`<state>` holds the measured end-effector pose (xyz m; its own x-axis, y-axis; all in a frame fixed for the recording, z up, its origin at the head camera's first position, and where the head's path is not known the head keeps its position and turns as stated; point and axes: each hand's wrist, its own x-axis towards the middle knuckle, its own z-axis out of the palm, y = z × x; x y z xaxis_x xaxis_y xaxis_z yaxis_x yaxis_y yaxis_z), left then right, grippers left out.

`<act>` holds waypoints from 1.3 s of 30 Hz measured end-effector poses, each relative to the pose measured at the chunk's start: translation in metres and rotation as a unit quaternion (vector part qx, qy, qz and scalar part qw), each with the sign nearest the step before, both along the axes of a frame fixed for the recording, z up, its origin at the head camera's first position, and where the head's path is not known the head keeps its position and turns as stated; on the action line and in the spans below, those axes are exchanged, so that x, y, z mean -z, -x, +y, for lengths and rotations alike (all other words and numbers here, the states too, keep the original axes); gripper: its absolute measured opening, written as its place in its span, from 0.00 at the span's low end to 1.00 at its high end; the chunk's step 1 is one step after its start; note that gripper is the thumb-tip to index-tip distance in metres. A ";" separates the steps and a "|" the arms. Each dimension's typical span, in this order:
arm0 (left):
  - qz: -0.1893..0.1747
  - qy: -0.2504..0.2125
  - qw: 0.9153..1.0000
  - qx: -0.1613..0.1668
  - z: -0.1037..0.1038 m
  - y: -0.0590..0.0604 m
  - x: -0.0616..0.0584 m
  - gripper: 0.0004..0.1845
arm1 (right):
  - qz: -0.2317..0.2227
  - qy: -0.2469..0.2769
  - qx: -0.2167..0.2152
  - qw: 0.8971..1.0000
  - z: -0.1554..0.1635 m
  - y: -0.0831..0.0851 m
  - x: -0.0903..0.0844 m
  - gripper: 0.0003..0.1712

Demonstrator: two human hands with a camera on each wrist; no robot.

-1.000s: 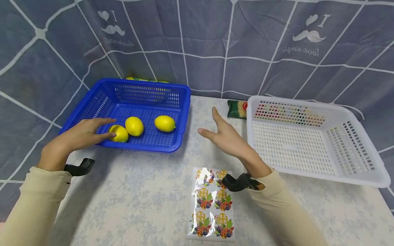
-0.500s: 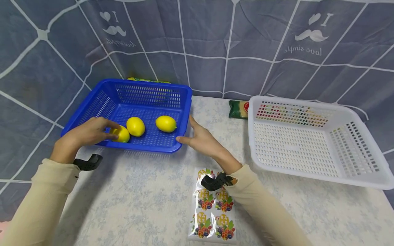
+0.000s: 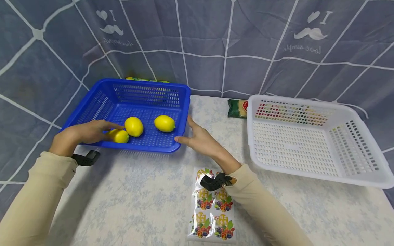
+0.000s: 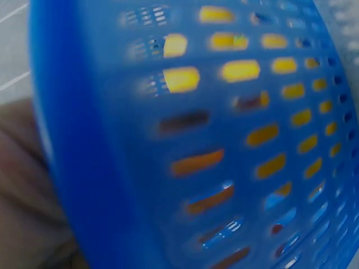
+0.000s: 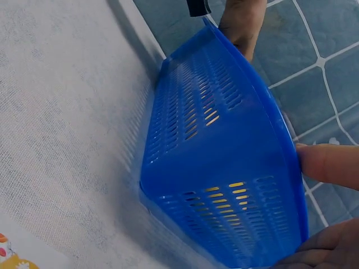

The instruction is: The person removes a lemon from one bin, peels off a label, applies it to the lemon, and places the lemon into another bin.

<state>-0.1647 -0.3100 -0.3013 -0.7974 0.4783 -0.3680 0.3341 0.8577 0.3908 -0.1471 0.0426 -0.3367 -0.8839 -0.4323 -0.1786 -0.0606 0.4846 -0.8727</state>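
Note:
My left hand (image 3: 87,131) reaches over the front left rim of a blue plastic basket (image 3: 147,147) and grips a yellow lemon (image 3: 120,136), partly covered by the fingers. Beside it inside the basket lie another lemon (image 3: 134,126) and, farther right, a third lemon (image 3: 164,123). My right hand (image 3: 203,141) touches the basket's right side near the front corner, thumb on the rim and the other fingers along the outer wall. In the right wrist view, the thumb (image 5: 328,162) meets the rim. Mostly basket wall (image 4: 213,140) fills the left wrist view, with yellow showing through its slots.
A white plastic basket (image 3: 289,147) stands at the right. Behind its left end a green packet (image 3: 237,108) shows, and colourful packaging is visible through its back wall. A sheet of fruit stickers (image 3: 212,212) lies in front. A grey curtain (image 3: 203,41) hangs behind.
My right hand has moved left from above the table to the blue basket's right edge. My left hand has lowered and closed its fingers round the leftmost lemon.

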 end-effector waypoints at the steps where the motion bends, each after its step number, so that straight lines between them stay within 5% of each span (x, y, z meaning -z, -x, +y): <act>1: -0.016 -0.003 1.000 -0.001 -0.002 0.002 0.000 0.25 | 0.001 -0.001 -0.001 1.000 0.000 0.000 0.000 0.55; 13: -0.073 0.014 0.997 -0.004 -0.019 0.017 0.008 0.33 | -0.005 0.007 -0.010 1.000 -0.002 -0.001 -0.002 0.55; 20: -0.066 -0.009 0.998 -0.012 -0.024 0.018 0.012 0.30 | -0.016 0.012 -0.006 1.000 -0.003 -0.001 -0.002 0.54; 28: 0.033 -0.031 0.997 -0.064 -0.029 0.012 0.007 0.32 | -0.027 0.013 -0.004 1.000 -0.002 -0.002 0.000 0.54; 33: 0.102 -0.082 0.987 -0.097 -0.030 0.005 -0.002 0.36 | -0.031 0.018 -0.006 0.999 -0.001 -0.002 0.001 0.53; 39: 0.134 -0.146 0.972 -0.124 -0.023 -0.003 -0.006 0.39 | -0.027 0.028 -0.007 0.999 0.001 -0.002 0.001 0.53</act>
<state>-0.1619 -0.3329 -0.2953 -0.9499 0.3123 -0.0089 0.2544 0.7898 0.5582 -0.1448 0.0431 -0.3379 -0.8672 -0.4555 -0.2011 -0.0194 0.4345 -0.9005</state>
